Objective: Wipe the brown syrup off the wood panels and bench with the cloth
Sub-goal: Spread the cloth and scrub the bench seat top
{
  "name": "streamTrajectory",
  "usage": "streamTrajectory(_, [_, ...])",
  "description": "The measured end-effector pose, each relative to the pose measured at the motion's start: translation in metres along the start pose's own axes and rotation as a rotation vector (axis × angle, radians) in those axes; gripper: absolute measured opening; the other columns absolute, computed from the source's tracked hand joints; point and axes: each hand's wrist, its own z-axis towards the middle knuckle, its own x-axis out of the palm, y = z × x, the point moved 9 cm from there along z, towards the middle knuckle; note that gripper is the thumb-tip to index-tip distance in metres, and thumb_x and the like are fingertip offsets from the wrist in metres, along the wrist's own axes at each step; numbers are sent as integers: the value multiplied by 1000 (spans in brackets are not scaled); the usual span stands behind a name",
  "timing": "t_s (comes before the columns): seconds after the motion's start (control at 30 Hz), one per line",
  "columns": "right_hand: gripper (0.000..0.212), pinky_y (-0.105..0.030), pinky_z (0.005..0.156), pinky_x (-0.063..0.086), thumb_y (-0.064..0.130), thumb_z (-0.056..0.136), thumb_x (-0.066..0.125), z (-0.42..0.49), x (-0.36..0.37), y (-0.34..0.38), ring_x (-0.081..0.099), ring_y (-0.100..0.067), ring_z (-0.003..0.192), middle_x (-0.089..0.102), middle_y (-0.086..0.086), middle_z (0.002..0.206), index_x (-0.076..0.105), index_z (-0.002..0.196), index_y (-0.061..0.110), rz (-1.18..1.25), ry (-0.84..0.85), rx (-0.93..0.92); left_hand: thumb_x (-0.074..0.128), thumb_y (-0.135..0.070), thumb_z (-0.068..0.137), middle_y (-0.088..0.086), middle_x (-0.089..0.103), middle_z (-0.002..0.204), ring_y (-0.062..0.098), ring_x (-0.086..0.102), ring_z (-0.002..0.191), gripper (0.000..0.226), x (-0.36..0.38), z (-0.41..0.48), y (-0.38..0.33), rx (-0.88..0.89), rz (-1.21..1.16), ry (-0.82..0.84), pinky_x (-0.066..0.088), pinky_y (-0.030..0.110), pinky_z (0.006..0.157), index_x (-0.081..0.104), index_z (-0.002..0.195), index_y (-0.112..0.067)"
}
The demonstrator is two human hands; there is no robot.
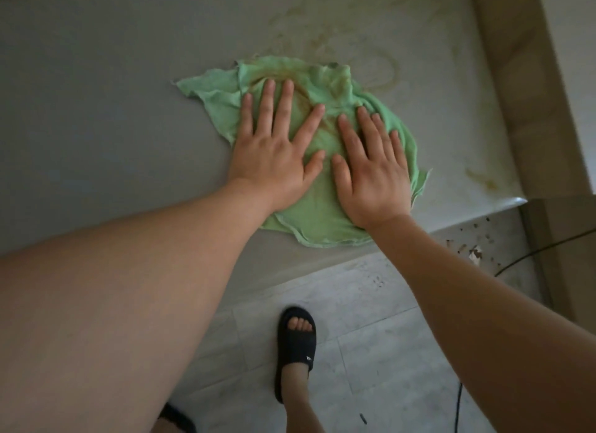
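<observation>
Head view: hands lie flat with fingers spread, left hand and right hand pressing the cloth.

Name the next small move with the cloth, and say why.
Probably slide the cloth away from you, toward the far right: brown smears show on the bench just past its far edge, and the left hand and right hand press flat on it.

We're looking at a pale tile floor lying in dim light; a blk cable is running over it at rt, w/ debris sitting nr the corner.
</observation>
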Motion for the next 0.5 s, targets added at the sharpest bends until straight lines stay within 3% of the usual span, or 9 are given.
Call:
streamTrajectory(0.17, [63, -52, 128, 13, 49, 106, 28, -26, 3, 25, 18, -31, 158, 23, -11, 170, 31, 162, 21, 22, -15, 124, 3, -72, 99, 17, -5, 172, 39, -8, 158, 75, 4, -36, 6, 66, 1, 40, -1, 60, 126, 1, 165, -36])
streamTrajectory(0.3, [62, -55, 127, 12, 45, 107, 33, -55, 9, 74, 17, -33, 158, 25, -16, 169, 34, 161, 15, 61, -30, 156, 12, -67, 102, 20, 6, 171, 42, 2, 158, 73, 7, -92, 19, 87, 14, 22, 7, 61, 125, 13, 165, -30])
streamTrajectory(0.37, [61, -55, 127, 12, 42, 106, 35, -76, 13, 98, 17, -33, 158, 27, -16, 168, 36, 160, 14, 101, -21, 77, 21, -66, 101, 23, 10, 170, 44, 4, 157, 76, 9, -124, 26, 153, 11, 7, 11, 63, 124, 19, 165, -23])
streamTrajectory(0.5, [58, -55, 125, 20, 42, 107, 42, -111, 12, 108, 22, -30, 158, 31, -13, 167, 41, 158, 15, 130, 8, -267, 40, -76, 87, 28, 9, 168, 47, 4, 156, 102, 16, -171, 31, 385, 106, 60, 15, 66, 122, 20, 164, -11])
